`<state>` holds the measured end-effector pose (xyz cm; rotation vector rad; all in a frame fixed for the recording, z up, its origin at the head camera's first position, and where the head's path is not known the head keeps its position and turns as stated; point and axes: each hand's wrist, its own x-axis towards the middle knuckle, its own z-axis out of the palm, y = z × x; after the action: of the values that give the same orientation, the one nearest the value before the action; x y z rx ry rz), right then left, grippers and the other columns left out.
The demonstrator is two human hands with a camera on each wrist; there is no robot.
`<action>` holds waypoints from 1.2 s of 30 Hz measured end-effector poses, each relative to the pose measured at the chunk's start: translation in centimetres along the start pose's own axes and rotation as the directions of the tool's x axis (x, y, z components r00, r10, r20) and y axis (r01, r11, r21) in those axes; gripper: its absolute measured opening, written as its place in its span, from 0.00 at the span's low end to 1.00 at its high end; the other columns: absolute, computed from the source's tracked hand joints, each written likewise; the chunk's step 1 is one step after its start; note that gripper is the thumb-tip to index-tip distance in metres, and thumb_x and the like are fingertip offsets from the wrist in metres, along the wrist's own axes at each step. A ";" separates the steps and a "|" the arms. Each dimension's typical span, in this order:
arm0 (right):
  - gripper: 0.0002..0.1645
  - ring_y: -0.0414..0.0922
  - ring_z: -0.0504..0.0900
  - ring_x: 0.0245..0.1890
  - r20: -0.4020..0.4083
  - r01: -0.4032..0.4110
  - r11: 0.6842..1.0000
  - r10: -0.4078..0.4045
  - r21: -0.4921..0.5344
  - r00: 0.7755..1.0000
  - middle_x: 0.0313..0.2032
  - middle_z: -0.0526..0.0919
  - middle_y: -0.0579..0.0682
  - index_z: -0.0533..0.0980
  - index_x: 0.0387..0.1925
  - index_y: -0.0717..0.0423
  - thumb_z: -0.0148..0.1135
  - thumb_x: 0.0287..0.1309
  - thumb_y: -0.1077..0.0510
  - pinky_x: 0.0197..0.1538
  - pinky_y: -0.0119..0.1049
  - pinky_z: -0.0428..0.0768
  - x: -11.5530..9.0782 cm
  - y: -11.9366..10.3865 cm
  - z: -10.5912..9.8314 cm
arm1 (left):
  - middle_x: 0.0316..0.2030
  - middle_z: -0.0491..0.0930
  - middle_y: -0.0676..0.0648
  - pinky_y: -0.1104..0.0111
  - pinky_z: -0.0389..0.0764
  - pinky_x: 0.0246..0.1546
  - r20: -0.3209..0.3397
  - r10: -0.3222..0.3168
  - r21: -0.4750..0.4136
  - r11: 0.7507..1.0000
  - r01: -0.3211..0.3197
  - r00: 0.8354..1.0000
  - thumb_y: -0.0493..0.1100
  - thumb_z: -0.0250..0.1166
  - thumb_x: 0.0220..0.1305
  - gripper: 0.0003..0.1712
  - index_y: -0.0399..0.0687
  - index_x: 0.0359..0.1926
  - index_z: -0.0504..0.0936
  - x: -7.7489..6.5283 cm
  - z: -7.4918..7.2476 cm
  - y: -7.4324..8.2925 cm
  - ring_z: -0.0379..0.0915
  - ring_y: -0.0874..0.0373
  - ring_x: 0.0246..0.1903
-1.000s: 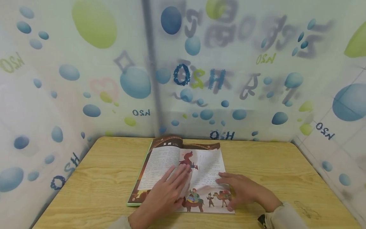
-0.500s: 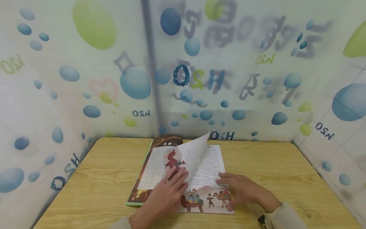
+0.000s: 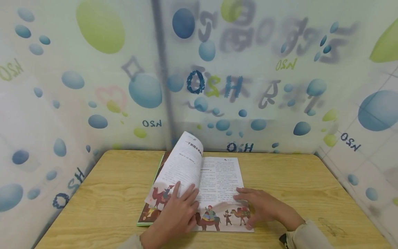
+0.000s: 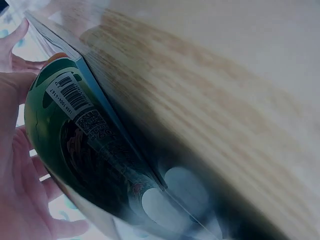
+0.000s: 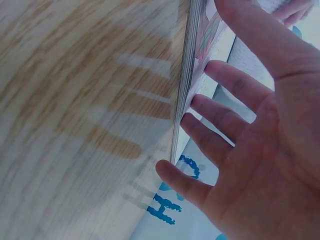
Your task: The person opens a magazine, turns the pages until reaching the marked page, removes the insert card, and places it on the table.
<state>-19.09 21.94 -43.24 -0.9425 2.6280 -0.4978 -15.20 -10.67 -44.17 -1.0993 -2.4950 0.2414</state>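
Seemingly mid-turn, the spread left hand (image 3: 178,212) should next flatten the page (image 3: 180,157) toward the table's (image 3: 115,183) left edge, spread right hand (image 3: 264,206) touching the magazine (image 3: 220,178).

A booth-like space is formed by printed sheets (image 3: 264,69) at nine, twelve and three o'clock around a table (image 3: 102,193).

Mirror-written “H2O” repeats across the wall (image 3: 264,136): large in blue, lime and teal at upper centre, in lime at far left and upper right, in dark blue at lower left. In the left wrist view, the magazine (image 4: 115,160)'s cover carries a barcode (image 4: 73,96) labelled “ISSN,” digits unclear. Print on the pages (image 3: 221,180) is too small to read.
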 end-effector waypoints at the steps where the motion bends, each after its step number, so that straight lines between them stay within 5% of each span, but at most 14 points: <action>1: 0.53 0.59 0.65 0.66 0.000 -0.003 1.000 0.003 0.006 1.000 0.69 0.65 0.55 0.72 0.65 0.51 0.74 0.36 0.32 0.60 0.62 0.67 0.0 0.0 0.0 | 0.57 0.77 0.43 0.36 0.64 0.56 0.009 -0.010 -0.011 1.000 0.010 1.000 0.53 0.61 0.53 0.15 0.50 0.35 0.84 -0.1 0.0 0.0 0.66 0.46 0.63; 13: 0.53 0.58 0.65 0.67 0.010 -0.034 0.999 0.034 0.016 0.999 0.69 0.65 0.53 0.72 0.65 0.50 0.76 0.36 0.33 0.61 0.62 0.66 0.1 -0.1 0.2 | 0.60 0.74 0.41 0.40 0.74 0.44 0.157 -0.109 -0.132 0.983 0.130 0.982 0.54 0.60 0.58 0.20 0.47 0.44 0.84 -0.2 -0.1 0.1 0.66 0.44 0.63; 19: 0.53 0.58 0.65 0.67 0.014 -0.029 0.999 0.029 0.017 1.000 0.69 0.65 0.54 0.72 0.65 0.50 0.75 0.36 0.32 0.61 0.62 0.66 0.1 0.0 0.2 | 0.64 0.70 0.40 0.40 0.75 0.41 0.172 -0.149 -0.193 0.964 0.182 0.974 0.56 0.59 0.60 0.24 0.46 0.51 0.82 -0.4 0.3 -0.2 0.63 0.41 0.64; 36: 0.53 0.59 0.65 0.66 0.011 -0.014 1.000 0.014 0.011 1.000 0.68 0.66 0.54 0.73 0.64 0.52 0.75 0.36 0.32 0.60 0.62 0.67 0.2 0.0 0.0 | 0.63 0.70 0.39 0.39 0.77 0.40 0.216 -0.149 -0.231 0.953 0.199 0.965 0.58 0.60 0.61 0.26 0.46 0.52 0.81 -0.3 0.1 -0.5 0.64 0.40 0.63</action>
<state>-19.22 21.76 -43.25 -0.9199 2.6179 -0.5013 -15.41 -11.19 -44.21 -0.9785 -2.8426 -0.0200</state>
